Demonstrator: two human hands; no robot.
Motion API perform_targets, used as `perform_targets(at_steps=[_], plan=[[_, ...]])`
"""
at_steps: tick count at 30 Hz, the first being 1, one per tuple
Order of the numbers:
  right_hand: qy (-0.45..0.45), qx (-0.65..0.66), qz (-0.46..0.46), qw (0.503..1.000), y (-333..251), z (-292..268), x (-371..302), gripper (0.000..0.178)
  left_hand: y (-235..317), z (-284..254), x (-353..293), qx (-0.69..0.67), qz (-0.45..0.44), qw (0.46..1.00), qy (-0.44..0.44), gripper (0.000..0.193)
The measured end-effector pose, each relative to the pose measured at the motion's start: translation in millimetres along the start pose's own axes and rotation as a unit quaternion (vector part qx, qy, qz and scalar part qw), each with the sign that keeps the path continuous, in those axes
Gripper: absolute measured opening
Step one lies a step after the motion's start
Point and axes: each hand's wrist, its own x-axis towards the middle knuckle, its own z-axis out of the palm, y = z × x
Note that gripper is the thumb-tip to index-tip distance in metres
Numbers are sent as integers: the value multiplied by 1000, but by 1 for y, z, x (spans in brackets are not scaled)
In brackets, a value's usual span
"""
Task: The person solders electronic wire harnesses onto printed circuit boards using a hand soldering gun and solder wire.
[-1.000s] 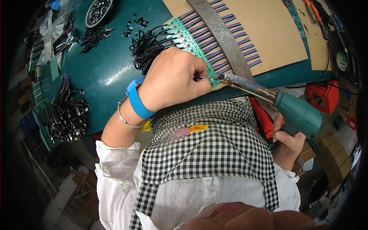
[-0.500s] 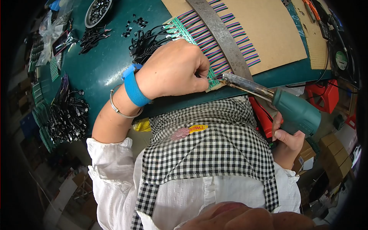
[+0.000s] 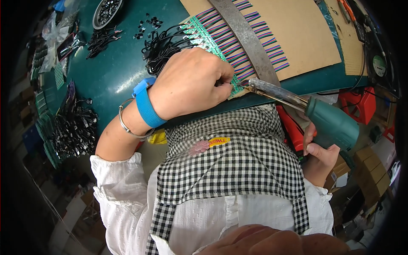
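Note:
My right hand is closed round the handle of a green soldering gun. Its metal tip reaches left to the near end of a row of green circuit boards. Close to that tip, my left hand is pinched at the boards' near edge; the fingers hide whatever they hold. Striped multicolour wires run out from the boards' right side, under a flat metal bar lying across them. Black cables come off the left side, partly behind my left hand.
Cardboard lies beneath the wires on the green table. Back left are a bowl of small black parts, loose black parts and black leads. A bundle of cables hangs at the left edge. A red stand is at right.
My left wrist and forearm have shifted slightly left and down, with the fingers still at the boards' near end. The soldering gun has moved a little to the right.

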Motion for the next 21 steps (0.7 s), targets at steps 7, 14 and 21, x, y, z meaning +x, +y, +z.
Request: perform_targets(at_steps=[7, 14, 21], plan=[[-29, -4, -5, 1000, 7, -4, 0, 70, 1, 2, -1, -6, -18, 1000, 19, 8], [-40, 7, 21, 999, 4, 1, 5, 64, 1, 5, -1, -14, -15, 999, 39, 8], [-31, 9, -5, 999, -1, -1, 6, 59, 0, 6, -1, -19, -11, 998, 51, 8]])
